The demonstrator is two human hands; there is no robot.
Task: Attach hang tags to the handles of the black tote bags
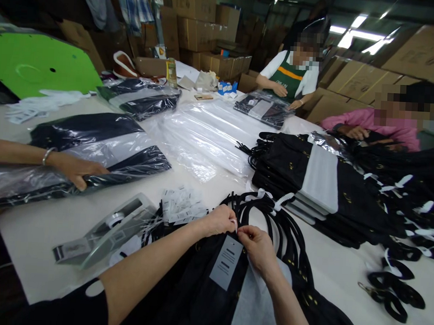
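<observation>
My left hand [221, 221] and my right hand [253, 242] meet above a black bag [203, 283] with looped straps. Both are closed in a pinch on a thin white tie [234, 223] between the fingertips. Just below them a grey printed tag [226, 263] lies on the bag, beside a pale sheet [255, 305]. More black straps [293, 224] curve to the right of my hands. A heap of white labels [182, 205] sits just beyond my left forearm.
A tape dispenser [104, 232] stands left. Another person's hand [76, 168] rests on a plastic-wrapped bag [136, 167]. Clear plastic sleeves [211, 133] lie mid-table; stacked black bags [282, 161] are at right. Two people work across the table. Black loops [395, 288] lie right.
</observation>
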